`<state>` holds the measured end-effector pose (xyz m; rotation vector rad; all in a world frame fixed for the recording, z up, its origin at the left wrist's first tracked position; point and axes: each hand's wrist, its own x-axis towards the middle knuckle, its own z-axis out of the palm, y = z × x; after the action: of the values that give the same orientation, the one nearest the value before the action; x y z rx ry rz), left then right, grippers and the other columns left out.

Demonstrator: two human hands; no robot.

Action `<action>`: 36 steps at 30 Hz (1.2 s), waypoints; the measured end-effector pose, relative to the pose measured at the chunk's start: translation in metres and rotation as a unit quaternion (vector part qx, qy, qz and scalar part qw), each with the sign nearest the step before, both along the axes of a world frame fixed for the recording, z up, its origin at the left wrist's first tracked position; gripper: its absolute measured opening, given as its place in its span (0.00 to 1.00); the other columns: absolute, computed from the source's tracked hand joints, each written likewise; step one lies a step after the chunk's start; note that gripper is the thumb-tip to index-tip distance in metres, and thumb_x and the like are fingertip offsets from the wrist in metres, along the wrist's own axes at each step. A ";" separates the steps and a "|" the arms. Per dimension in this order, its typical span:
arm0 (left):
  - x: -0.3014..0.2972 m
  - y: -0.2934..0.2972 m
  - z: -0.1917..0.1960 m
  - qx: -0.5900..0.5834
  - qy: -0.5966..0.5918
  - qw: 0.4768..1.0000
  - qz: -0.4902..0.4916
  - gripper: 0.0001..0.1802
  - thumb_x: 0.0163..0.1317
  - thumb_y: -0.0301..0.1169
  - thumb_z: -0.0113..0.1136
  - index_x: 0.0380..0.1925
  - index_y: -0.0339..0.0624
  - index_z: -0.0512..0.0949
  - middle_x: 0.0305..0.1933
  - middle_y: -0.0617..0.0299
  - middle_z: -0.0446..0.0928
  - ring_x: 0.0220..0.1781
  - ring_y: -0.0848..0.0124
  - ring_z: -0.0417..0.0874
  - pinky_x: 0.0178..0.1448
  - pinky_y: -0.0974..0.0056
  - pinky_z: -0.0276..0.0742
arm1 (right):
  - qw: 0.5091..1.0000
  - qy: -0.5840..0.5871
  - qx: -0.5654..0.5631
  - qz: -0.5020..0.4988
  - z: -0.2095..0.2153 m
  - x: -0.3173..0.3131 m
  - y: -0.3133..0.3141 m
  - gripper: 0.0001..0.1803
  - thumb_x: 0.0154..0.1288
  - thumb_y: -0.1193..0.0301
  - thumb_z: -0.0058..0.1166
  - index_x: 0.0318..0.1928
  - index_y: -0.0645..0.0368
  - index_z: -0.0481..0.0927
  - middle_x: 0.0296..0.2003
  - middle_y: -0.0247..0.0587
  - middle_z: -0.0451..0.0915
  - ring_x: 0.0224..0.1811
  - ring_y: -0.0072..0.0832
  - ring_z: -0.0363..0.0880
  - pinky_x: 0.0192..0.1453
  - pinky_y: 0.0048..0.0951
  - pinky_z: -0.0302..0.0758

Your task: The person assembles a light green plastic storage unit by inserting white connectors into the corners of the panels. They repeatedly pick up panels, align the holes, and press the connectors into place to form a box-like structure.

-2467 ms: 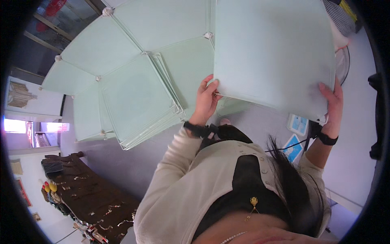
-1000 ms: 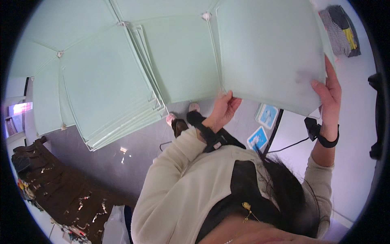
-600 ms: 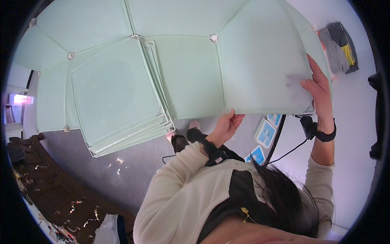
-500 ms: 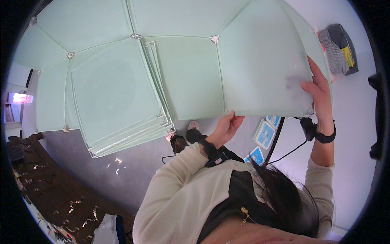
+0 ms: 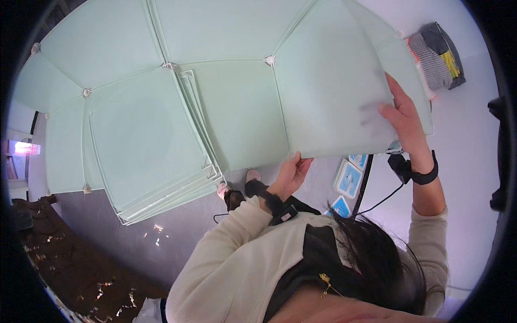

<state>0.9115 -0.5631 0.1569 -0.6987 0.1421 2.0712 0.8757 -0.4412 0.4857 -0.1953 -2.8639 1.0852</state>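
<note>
A large pale green translucent panel with a thin frame stands at the right side of a structure of similar panels, joined at white corner connectors. My left hand pinches its lower left corner between thumb and fingers, and the connector there is mostly hidden. Along the right edge my right hand is wrapped round the panel, thumb in front; its other fingers show faintly through the sheet. Left of centre leans a stack of loose panels with white wire frames, which neither hand touches.
Blue-and-white picture cards lie beyond my left hand, near a dark edge. A folded grey and yellow cloth bundle sits at the far right. A dark brown carved surface fills the lower left. A cable runs from my right wrist.
Both hands keep their hold on the panel. The panels and hands appear shifted slightly left in the view, and the loose stack sits a little lower.
</note>
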 end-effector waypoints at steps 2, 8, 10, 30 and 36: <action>0.000 0.000 -0.005 0.005 -0.005 1.000 -0.012 0.13 0.77 0.33 0.47 0.49 0.33 0.74 0.48 0.53 0.80 0.51 0.67 0.83 0.55 0.69 0.85 | 1.000 -0.014 -0.017 0.001 -0.002 0.000 0.006 0.38 0.62 0.75 0.47 0.73 0.70 0.57 0.67 0.48 0.69 0.67 0.30 0.67 0.71 0.28 0.61; 0.001 -0.002 -0.019 0.046 -0.003 0.999 -0.004 0.14 0.76 0.34 0.49 0.47 0.32 0.74 0.46 0.55 0.80 0.49 0.66 0.83 0.50 0.68 0.87 | 0.994 0.006 0.105 0.017 -0.007 0.000 0.015 0.37 0.62 0.72 0.47 0.71 0.72 0.57 0.65 0.56 0.71 0.65 0.39 0.71 0.70 0.33 0.64; -0.004 -0.008 -0.015 -0.002 -0.027 0.999 -0.043 0.14 0.77 0.34 0.48 0.46 0.33 0.74 0.45 0.54 0.81 0.46 0.66 0.84 0.50 0.67 0.87 | 0.994 0.011 0.104 0.030 -0.008 -0.002 0.012 0.36 0.63 0.70 0.48 0.71 0.72 0.59 0.63 0.57 0.73 0.62 0.40 0.74 0.68 0.34 0.66; -0.277 -0.008 0.323 -0.533 0.821 0.173 0.111 0.17 0.73 0.35 0.53 0.55 0.38 0.77 0.51 0.53 0.83 0.52 0.64 0.84 0.57 0.64 0.77 | 0.978 0.157 -0.131 0.040 -0.045 -0.213 0.065 0.23 0.65 0.66 0.59 0.57 0.66 0.78 0.49 0.40 0.82 0.49 0.26 0.80 0.56 0.31 0.76; -0.357 0.022 0.312 -0.514 0.845 0.144 0.019 0.17 0.72 0.36 0.53 0.59 0.50 0.79 0.52 0.55 0.83 0.54 0.59 0.84 0.57 0.61 0.77 | 0.931 0.262 -0.249 0.055 -0.066 -0.239 0.056 0.25 0.55 0.70 0.56 0.54 0.66 0.78 0.45 0.51 0.84 0.48 0.41 0.84 0.53 0.37 0.76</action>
<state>0.5545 -0.5408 0.4690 1.5014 2.8515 1.1793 0.6366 -0.3850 0.4194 0.2074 -2.1161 1.5841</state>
